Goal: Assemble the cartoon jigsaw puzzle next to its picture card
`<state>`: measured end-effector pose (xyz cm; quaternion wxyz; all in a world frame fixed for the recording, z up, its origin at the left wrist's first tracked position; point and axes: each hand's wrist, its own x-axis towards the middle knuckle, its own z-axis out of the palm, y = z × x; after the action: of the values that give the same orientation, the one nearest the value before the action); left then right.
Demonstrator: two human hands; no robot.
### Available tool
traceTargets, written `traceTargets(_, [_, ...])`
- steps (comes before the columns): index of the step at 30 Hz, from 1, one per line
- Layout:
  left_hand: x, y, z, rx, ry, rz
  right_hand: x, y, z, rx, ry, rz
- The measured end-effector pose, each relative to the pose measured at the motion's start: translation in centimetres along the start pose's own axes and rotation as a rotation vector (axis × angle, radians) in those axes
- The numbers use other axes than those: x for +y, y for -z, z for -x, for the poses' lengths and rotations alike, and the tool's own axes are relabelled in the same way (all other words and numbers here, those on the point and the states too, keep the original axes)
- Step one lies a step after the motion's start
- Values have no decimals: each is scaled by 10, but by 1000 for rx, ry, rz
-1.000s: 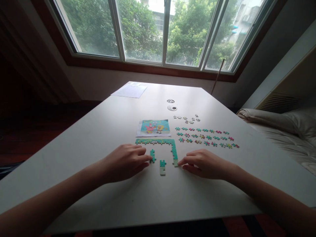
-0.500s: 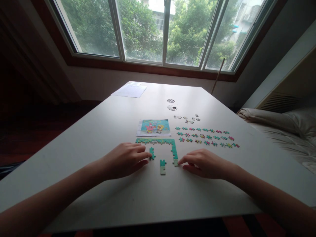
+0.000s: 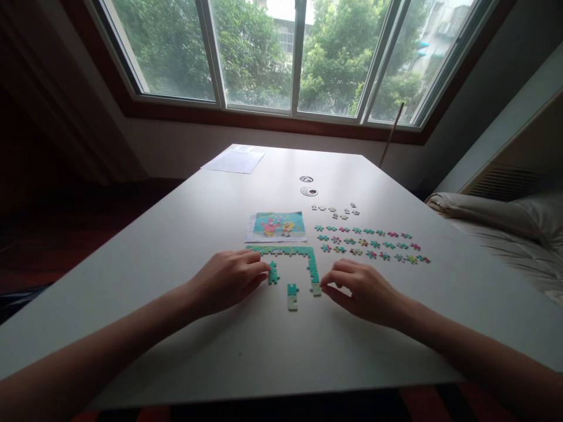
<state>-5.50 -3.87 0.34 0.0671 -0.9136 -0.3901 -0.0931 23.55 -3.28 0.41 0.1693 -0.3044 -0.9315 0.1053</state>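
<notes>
A puzzle border of joined teal pieces (image 3: 313,266) runs along the top and down the right side, with a pale green piece (image 3: 316,289) at its lower end. My right hand (image 3: 358,287) rests just right of that pale piece, index fingertip at its edge, thumb apart, holding nothing. My left hand (image 3: 233,275) lies palm down, its fingertips beside a short strip of teal pieces (image 3: 273,273). Its fingers are loosely bent and it grips nothing. Between the hands lies a joined teal and pale green pair (image 3: 292,297). Behind the border is a cartoon picture sheet (image 3: 277,227).
Loose coloured puzzle pieces (image 3: 372,244) lie in rows at the right, with several paler pieces (image 3: 336,211) behind them. Two round items (image 3: 309,191) and a paper sheet (image 3: 240,160) sit farther back on the white table (image 3: 176,357). A padded seat (image 3: 497,246) stands at right.
My right index finger has drawn back slightly from the pale piece and bent more. My left fingers have shifted a little higher beside the teal strip. The view has moved slightly.
</notes>
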Motion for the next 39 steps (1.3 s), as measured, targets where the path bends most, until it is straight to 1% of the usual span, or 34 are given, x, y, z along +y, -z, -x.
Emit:
traceTargets(2, [-2, -1, 0, 18, 6, 1, -7, -7, -2, 88, -51, -7])
traceTargets(3, [-3, -2, 0, 25, 10, 5, -10, -10, -3, 100, -66, -8])
traceTargets(7, [-5, -4, 0, 22, 33, 25, -20, -18, -7, 60, -90, 26])
traceTargets(13, [-3, -2, 0, -7, 80, 70, -25, -18, -18, -18, -89, 60])
traceTargets(20, [-5, -2, 1, 13, 69, 104, -22, -22, -29, -6, -106, 45])
traceTargets(26, [-5, -2, 1, 8, 64, 100, -20, -25, -30, 18, -93, 7])
traceTargets(28, [-1, -2, 0, 21, 110, 96, -21, -26, -30, 17, -90, 5])
traceTargets(32, [12, -2, -6, 48, 270, 57, -22, -26, -29, 18, -81, 12])
traceTargets(34, [16, -1, -8, 40, 299, 54, -23, -25, -30, 16, -79, 16])
traceTargets(36, [15, 0, -9, 21, 282, 82, -23, -24, -31, 13, -78, 19])
traceTargets(39, [7, 1, -7, -23, 179, 163, -20, -25, -32, 14, -70, 16])
